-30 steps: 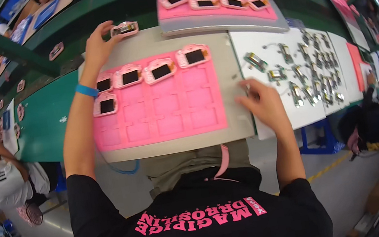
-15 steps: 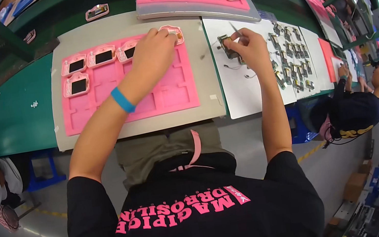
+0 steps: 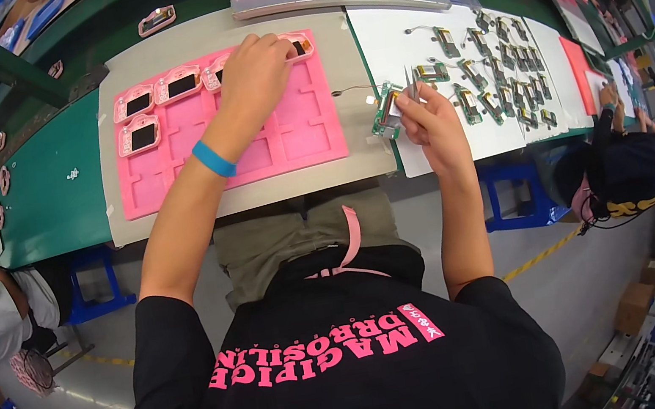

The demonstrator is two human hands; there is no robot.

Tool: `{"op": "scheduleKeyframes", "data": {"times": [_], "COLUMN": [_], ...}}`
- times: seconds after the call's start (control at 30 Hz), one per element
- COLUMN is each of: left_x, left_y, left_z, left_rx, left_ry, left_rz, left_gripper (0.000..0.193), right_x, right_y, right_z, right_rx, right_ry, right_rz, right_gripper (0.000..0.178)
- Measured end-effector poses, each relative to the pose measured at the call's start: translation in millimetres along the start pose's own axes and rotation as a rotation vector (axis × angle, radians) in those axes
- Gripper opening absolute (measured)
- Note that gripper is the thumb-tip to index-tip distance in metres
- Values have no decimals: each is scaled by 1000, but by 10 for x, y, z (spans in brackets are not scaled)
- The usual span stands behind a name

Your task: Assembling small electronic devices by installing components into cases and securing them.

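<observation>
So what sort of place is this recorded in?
Probably an electronics assembly workshop: many circuit boards lie spread out on the right, pink cases sit in a tray, and people are at work on both sides.

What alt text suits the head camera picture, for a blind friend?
A person's left hand is at a pink-framed device at the far right of a pink tray, while the right hand holds a green circuit board and a pointed metal tool. More circuit boards lie on a white sheet to the right.
</observation>
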State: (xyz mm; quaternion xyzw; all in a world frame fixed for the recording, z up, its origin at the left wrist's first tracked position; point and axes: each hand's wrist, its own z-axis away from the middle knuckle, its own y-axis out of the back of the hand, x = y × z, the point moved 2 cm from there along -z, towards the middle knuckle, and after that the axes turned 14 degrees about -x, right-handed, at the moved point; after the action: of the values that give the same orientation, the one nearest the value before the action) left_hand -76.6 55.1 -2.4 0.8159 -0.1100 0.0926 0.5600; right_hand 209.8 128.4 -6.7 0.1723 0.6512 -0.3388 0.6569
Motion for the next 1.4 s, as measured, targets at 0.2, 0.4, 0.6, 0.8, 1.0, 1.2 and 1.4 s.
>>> {"op": "scheduleKeyframes", "data": {"times": [0.2,0.4,0.6,0.8,1.0,1.2,1.4], "left_x": [499,846,1099,995,1019,1005,946], "left_y": [550,519,403,288,219,305,397], "left_z": [634,1121,1331,1361,1330,1324,1184], "left_rx": [-157,-46,-351,-200,-127,-186,-276], "left_ry": [-2,92,499,650,600,639,712], "left_rz": [78,229,1430,1493,1482,1461,1296], "left_gripper": [8,21,27,26,25,18,14], "right_x": [108,231,224,382,517,599,439], "right_y": [-168,-715,-1293,-1282,-1278,-1223,-1134], "right_z": [235,502,632,617,517,512,556], "right_rx": [-31,-99,-232,-265,-245,-250,-241], "right_ry": [2,0,58,53,83,96,96], "right_rz": [-217,-311,-191,-245,-326,-345,-178], "right_gripper": [9,8,11,17,19,17,26]}}
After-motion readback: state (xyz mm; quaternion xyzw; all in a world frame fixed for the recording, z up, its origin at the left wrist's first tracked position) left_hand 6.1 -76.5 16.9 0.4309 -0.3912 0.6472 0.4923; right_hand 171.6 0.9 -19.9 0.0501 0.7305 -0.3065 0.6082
